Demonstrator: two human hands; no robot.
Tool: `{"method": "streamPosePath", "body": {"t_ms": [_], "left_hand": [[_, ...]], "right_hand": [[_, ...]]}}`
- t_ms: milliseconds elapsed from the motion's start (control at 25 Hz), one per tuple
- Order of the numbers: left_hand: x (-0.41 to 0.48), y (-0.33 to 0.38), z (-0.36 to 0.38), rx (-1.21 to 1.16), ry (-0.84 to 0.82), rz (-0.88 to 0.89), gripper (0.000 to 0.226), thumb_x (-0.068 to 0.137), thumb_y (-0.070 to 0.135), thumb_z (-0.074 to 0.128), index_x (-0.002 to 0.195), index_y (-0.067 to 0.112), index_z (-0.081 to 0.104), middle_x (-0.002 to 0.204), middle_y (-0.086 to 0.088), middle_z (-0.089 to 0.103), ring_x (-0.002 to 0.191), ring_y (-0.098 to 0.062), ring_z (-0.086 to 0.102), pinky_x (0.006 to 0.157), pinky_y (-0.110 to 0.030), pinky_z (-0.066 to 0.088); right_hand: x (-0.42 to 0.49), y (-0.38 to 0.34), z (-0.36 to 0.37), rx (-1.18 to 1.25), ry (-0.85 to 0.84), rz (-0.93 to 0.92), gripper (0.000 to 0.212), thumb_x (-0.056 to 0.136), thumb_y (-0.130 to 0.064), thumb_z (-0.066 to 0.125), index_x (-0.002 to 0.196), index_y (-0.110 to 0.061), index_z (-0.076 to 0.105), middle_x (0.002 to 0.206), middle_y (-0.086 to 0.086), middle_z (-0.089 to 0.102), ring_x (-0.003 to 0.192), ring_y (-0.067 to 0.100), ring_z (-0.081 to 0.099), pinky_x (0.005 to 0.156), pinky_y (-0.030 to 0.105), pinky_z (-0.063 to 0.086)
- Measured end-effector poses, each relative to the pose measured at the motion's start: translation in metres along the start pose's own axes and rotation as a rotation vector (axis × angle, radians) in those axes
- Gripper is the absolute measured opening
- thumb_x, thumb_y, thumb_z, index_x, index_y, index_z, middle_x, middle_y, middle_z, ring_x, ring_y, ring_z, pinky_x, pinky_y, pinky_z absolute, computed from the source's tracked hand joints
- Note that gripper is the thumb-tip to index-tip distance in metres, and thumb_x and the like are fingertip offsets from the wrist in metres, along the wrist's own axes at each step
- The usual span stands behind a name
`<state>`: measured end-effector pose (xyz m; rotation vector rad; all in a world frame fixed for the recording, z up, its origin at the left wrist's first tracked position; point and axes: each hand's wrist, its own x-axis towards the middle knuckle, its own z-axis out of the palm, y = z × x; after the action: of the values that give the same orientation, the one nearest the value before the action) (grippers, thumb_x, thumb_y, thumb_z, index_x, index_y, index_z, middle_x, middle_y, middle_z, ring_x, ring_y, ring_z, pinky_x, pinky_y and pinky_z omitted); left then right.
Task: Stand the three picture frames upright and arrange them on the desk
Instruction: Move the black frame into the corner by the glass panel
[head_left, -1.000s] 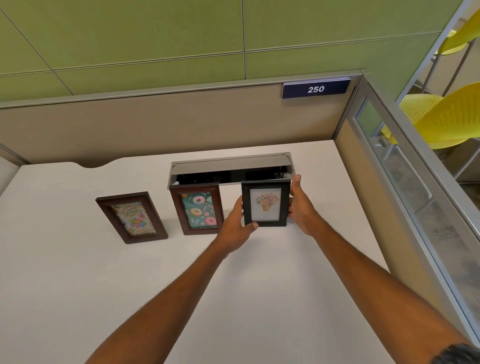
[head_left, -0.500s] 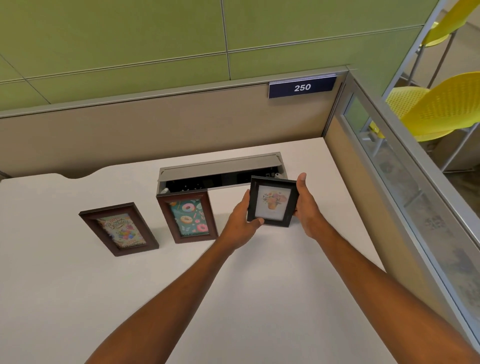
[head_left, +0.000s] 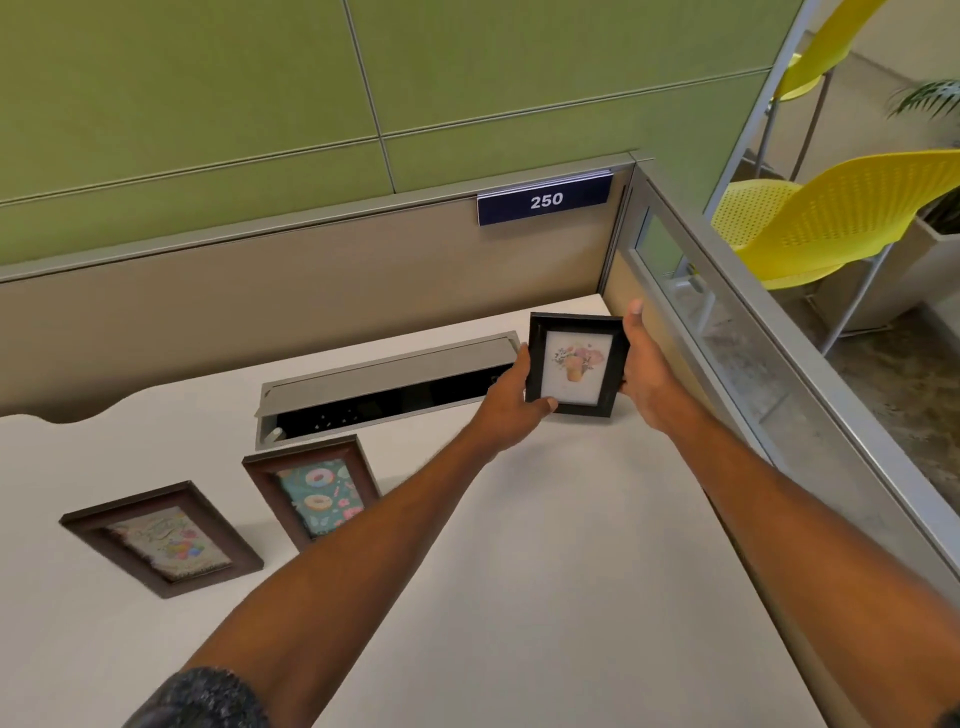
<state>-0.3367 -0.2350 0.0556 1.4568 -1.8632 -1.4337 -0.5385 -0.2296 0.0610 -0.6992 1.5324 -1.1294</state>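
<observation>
A small black frame (head_left: 574, 365) with a flower picture is held upright near the desk's back right corner. My left hand (head_left: 511, 402) grips its left edge and lower corner; my right hand (head_left: 644, 371) grips its right edge. A brown frame with a doughnut picture (head_left: 314, 491) stands leaning back in front of the cable box, its lower right part hidden by my left forearm. A second brown frame with a pale picture (head_left: 163, 538) stands leaning back further left on the white desk (head_left: 545, 597).
An open grey cable box (head_left: 384, 387) is set into the desk behind the frames. A beige partition (head_left: 291, 291) with a "250" sign closes the back; a glass-topped partition (head_left: 753, 374) runs along the right. Yellow chairs (head_left: 841, 213) stand beyond it.
Both hands have carried the black frame up and to the right, away from the doughnut frame toward the back right corner. The two brown frames stay where they were on the desk.
</observation>
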Motion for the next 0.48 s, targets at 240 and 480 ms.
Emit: {"method": "streamPosePath", "body": {"t_ms": [240,480], "left_hand": [[0.068,0.009,-0.008,-0.067,-0.046,-0.054,0.089,0.105,0.007,0.064,0.172,0.034,0.013,0.165,-0.005,0.049,0.151,-0.028,0.049,0.121,-0.058,0.046],[0.116,0.009,-0.011,-0.057,-0.037,-0.059,0.09,0.105,0.005,0.063,0.174,0.03,0.011,0.168,-0.004,0.046,0.151,-0.027,0.049,0.124,-0.053,0.044]], "right_hand": [[0.06,-0.02,-0.008,-0.004,-0.025,0.013,0.094,0.076,-0.104,0.032,0.129,-0.037,0.073,0.122,-0.001,0.081,0.123,0.024,0.07,0.118,0.062,0.043],[0.111,-0.027,-0.013,0.023,-0.011,0.005,0.094,0.066,-0.107,0.04,0.124,-0.041,0.074,0.119,-0.002,0.082,0.12,0.023,0.073,0.117,0.064,0.043]]}}
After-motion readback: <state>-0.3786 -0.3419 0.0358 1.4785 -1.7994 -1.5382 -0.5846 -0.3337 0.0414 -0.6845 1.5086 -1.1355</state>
